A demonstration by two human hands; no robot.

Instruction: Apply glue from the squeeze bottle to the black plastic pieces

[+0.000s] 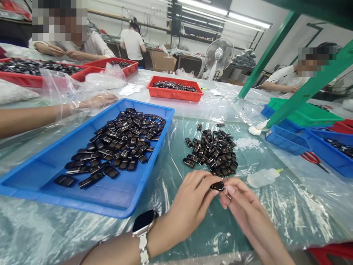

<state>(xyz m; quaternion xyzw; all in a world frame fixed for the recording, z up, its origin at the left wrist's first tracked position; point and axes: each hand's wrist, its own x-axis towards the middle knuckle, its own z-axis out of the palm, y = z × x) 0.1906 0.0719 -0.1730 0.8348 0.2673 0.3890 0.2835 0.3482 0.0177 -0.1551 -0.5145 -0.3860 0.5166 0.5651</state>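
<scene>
My left hand (pixel 190 202) pinches a small glossy black part (pixel 218 186) between thumb and fingertips, low in the middle of the view. A smartwatch sits on that wrist. My right hand (pixel 239 200) meets it from the right, fingers curled and fingertips touching the same part. Just beyond my hands lies a loose pile of the same black parts (pixel 213 151) on the plastic-covered table. To the left, a blue tray (pixel 116 200) holds several more of these parts.
A small squeeze bottle (pixel 263 177) lies right of my hands; red-handled scissors (pixel 313 158) and blue bins (pixel 286 140) stand further right. A red tray (pixel 174 94) sits beyond. A co-worker's gloved arm (pixel 82 105) reaches in at left. Other people sit around the table.
</scene>
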